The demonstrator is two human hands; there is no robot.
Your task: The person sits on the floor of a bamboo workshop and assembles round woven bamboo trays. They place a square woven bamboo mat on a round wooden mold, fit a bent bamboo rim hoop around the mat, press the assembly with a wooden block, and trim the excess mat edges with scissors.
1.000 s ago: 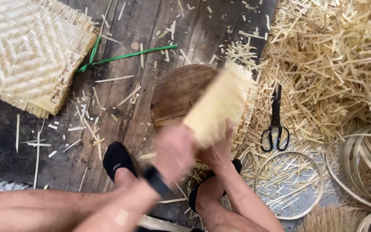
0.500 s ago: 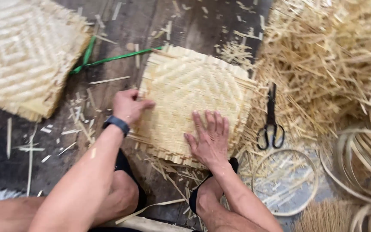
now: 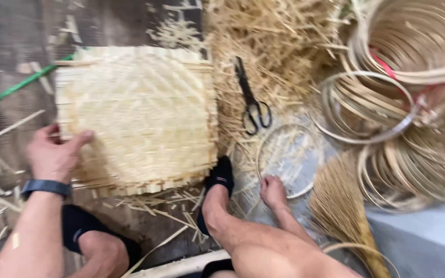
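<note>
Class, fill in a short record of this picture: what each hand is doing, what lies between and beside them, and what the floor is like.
Left hand: rests on the left edge of the woven bamboo mat, watch on the wrist
Right hand: reaching to the single bamboo ring on the floor
Scissors: black, lying right of the mat
Hoop stacks: piled at far right
Broom: straw, beside the ring
Floor: dark boards strewn with bamboo scraps
</note>
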